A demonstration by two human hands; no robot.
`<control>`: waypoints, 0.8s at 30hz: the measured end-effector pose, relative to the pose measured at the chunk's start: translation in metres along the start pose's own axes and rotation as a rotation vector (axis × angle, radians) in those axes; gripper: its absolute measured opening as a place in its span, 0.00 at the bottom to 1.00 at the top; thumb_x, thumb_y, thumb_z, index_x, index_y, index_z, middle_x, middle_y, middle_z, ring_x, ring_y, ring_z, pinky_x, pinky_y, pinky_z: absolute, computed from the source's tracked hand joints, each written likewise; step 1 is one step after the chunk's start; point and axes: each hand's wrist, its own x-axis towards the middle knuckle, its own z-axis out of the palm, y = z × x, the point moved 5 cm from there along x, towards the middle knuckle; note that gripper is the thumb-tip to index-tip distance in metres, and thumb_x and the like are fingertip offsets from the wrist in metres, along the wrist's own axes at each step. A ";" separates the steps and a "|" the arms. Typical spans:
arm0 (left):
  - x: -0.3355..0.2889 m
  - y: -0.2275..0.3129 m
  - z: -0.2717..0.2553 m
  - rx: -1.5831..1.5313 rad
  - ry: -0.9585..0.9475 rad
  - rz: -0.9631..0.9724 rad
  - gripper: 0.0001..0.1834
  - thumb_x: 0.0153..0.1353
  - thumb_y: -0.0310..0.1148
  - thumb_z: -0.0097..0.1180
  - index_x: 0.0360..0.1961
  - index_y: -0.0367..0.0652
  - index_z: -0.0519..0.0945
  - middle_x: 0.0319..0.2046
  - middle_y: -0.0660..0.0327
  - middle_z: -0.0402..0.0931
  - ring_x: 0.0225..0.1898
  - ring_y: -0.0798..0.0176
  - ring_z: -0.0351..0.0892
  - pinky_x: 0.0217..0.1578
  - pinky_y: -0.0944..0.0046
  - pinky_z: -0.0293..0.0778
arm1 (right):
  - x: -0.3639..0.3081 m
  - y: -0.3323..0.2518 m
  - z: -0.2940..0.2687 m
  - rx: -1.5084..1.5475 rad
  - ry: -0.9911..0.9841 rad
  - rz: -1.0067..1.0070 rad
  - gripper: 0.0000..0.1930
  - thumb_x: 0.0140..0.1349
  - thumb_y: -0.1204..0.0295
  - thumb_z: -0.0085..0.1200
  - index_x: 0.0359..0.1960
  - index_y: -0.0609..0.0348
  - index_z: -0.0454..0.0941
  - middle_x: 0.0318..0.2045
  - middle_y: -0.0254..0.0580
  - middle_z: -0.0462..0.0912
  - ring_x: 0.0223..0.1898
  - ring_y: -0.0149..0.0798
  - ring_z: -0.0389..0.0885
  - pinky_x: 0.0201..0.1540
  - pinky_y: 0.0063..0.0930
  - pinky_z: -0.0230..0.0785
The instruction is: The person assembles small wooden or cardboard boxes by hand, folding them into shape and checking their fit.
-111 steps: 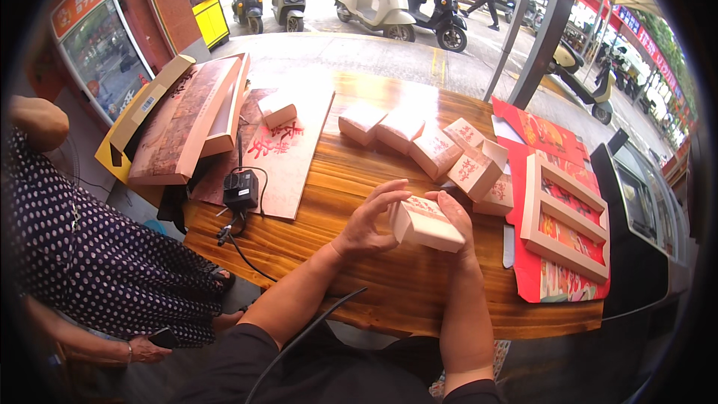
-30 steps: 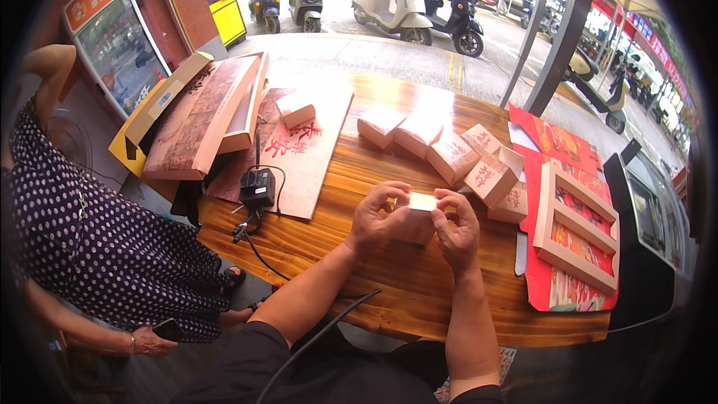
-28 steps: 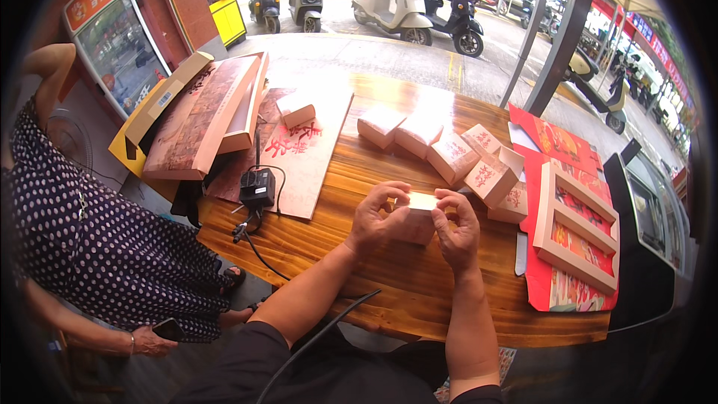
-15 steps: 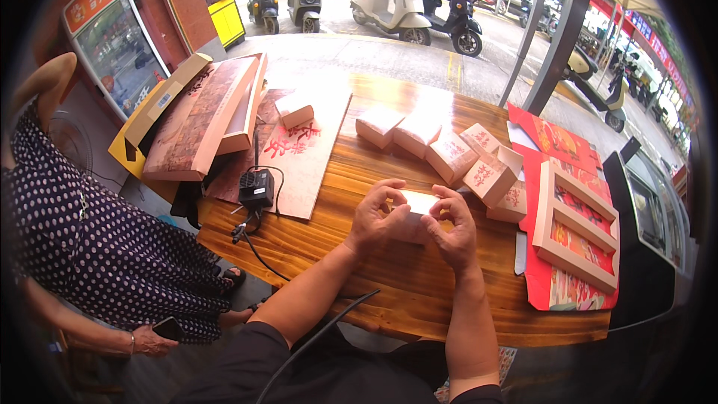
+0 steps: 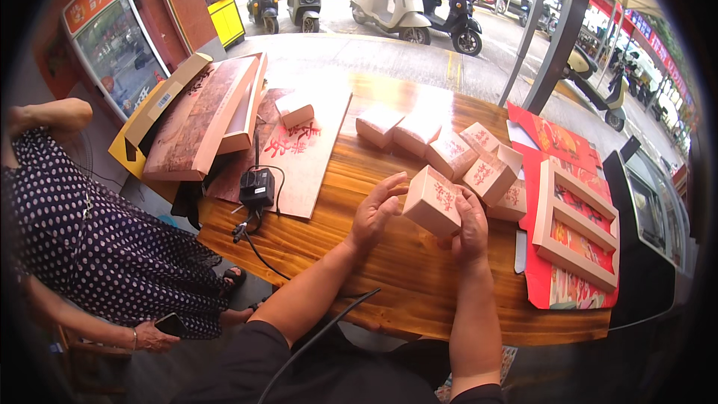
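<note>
A small pink-beige cardboard box (image 5: 428,200) with red lettering is tilted above the wooden table, gripped from its right side by my right hand (image 5: 471,233). My left hand (image 5: 374,213) is open just left of the box, fingers apart; whether a fingertip touches it I cannot tell. Beyond my hands, several matching boxes stand in a curved cluster, among them a box (image 5: 451,155) and a box (image 5: 490,176) with an open flap. One more small box (image 5: 295,111) lies on a printed pink board (image 5: 318,172) to the left.
At the right, a cardboard divider frame (image 5: 544,217) lies on red printed packaging (image 5: 535,284). A large printed carton (image 5: 202,120) leans at the far left, near a black adapter (image 5: 256,188) with cables. Beside the table's left end stands a person in a dotted dress (image 5: 112,232) holding a phone.
The small box has risen and turned, now showing its lettered face. My left hand has let go of it, while the right keeps hold. The other person's raised arm has lowered.
</note>
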 end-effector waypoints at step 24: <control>-0.002 -0.005 0.008 0.184 0.078 -0.022 0.36 0.55 0.37 0.71 0.61 0.37 0.69 0.52 0.55 0.73 0.53 0.63 0.74 0.54 0.62 0.73 | -0.011 -0.005 0.016 -0.400 -0.164 -0.221 0.26 0.66 0.61 0.60 0.59 0.65 0.70 0.51 0.39 0.78 0.52 0.31 0.75 0.54 0.25 0.69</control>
